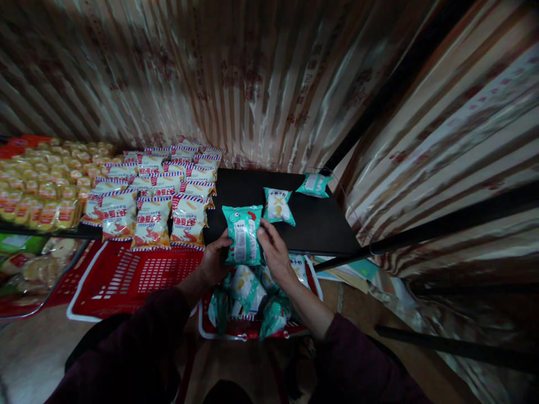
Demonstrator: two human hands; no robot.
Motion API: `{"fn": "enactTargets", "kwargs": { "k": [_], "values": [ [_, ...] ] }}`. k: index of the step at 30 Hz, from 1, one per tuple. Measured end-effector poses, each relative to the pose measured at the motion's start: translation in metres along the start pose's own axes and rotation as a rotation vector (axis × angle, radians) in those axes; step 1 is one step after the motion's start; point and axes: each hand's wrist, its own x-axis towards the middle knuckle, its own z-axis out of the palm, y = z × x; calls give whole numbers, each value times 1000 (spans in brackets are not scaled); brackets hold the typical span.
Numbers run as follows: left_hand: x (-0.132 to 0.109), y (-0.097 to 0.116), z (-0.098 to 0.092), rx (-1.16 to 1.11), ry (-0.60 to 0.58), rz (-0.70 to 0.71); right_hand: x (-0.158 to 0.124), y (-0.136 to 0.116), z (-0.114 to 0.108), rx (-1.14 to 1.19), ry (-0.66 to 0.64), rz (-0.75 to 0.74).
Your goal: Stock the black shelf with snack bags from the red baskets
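Observation:
A teal snack bag (243, 238) is held upright between my two hands, its printed back towards me. My left hand (215, 259) grips its left edge, and my right hand (274, 252) grips the right edge. Below them, a red basket (244, 335) with a white rim holds several more teal and white snack bags (249, 289). On the black shelf (311, 224) just beyond my hands lie a teal and white snack bag (279, 206) and, farther right, another teal bag (314, 184).
Rows of white and orange snack bags (154, 221) stand left of my hands, with yellow packaged snacks (46, 185) beyond. A second red basket (138, 275) sits below them. Black metal bars (421, 219) and a striped curtain (261, 84) border the shelf.

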Motion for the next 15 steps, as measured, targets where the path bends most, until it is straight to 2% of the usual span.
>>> {"fn": "enactTargets", "kwargs": {
  "k": [3, 7, 11, 13, 15],
  "values": [
    [0, 3, 3, 21, 30, 80, -1, 7, 0, 4, -18, -31],
    [1, 9, 8, -41, 53, 91, -4, 16, -1, -133, -7, -198],
    [3, 9, 8, -100, 68, 26, -9, 11, -8, -434, 0, -457],
    [4, 7, 7, -92, 61, 34, -10, 7, -11, -571, -17, -602],
    [5, 4, 6, -73, 34, 62, -9, 6, -12, -649, -44, -687]
  ]
}}
